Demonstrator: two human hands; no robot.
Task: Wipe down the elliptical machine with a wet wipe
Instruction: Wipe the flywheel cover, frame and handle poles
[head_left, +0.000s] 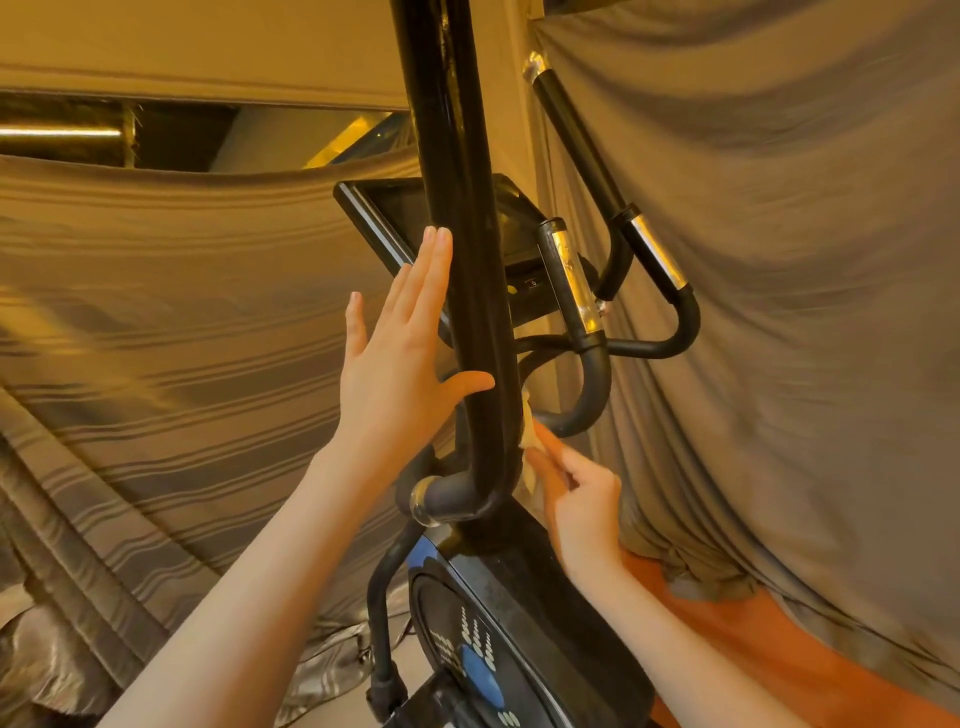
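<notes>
Bracing our left hand (397, 358) flat, fingers straight, against the elliptical machine's black handlebar (465, 291), we are pinching the wet wipe (529, 441) in our right hand (579, 499) and pressing it to the bar's right side, near the bend.

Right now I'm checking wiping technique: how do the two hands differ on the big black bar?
The left hand lies flat and open, fingers straight, thumb against the black bar; the right hand pinches the wet wipe to it. The left hand sits higher and holds nothing; the right is lower, beside the bend. Both touch the same bar.
</notes>
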